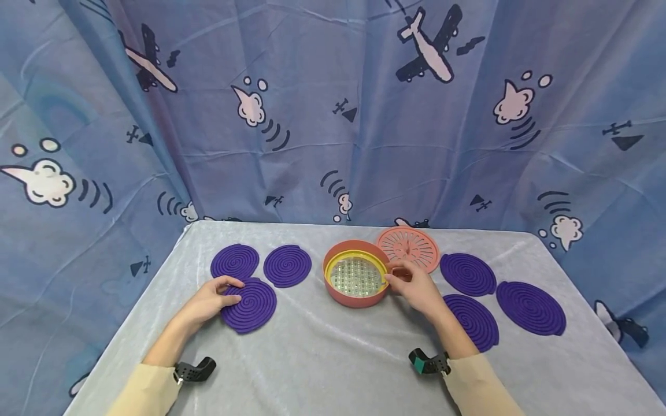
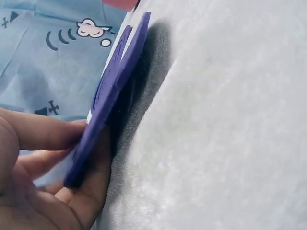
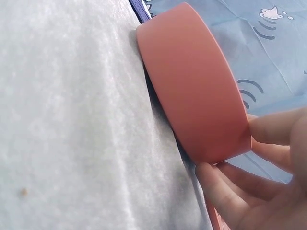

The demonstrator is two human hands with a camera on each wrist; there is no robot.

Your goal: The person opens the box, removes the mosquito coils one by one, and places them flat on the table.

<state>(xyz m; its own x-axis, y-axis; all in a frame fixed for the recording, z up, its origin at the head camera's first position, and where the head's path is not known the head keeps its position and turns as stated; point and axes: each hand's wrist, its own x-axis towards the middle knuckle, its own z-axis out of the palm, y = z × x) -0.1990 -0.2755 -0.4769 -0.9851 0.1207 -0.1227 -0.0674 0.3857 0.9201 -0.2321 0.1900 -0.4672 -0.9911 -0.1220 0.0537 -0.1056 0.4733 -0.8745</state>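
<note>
My left hand (image 1: 205, 301) pinches the left edge of a purple spiral coaster (image 1: 255, 309), thumb on one face and fingers beneath. In the left wrist view that coaster (image 2: 106, 108) is tilted, with a dark shadow between it and the white cloth. At the middle of the table, my right hand (image 1: 416, 289) grips the right side of a round orange container (image 1: 356, 301), thumb at the rim and fingers against the outer wall. A yellow ring (image 1: 329, 267) lines the container, around a pale patterned bottom. In the right wrist view only the container's smooth outside wall (image 3: 192, 86) shows.
Two more purple coasters lie at the left, one behind (image 1: 234, 261) and one beside (image 1: 287, 266) the held one. An orange slotted disc (image 1: 416, 245) lies behind the container. Several purple coasters (image 1: 531, 309) lie at the right. A patterned blue curtain (image 1: 312, 115) hangs behind the table.
</note>
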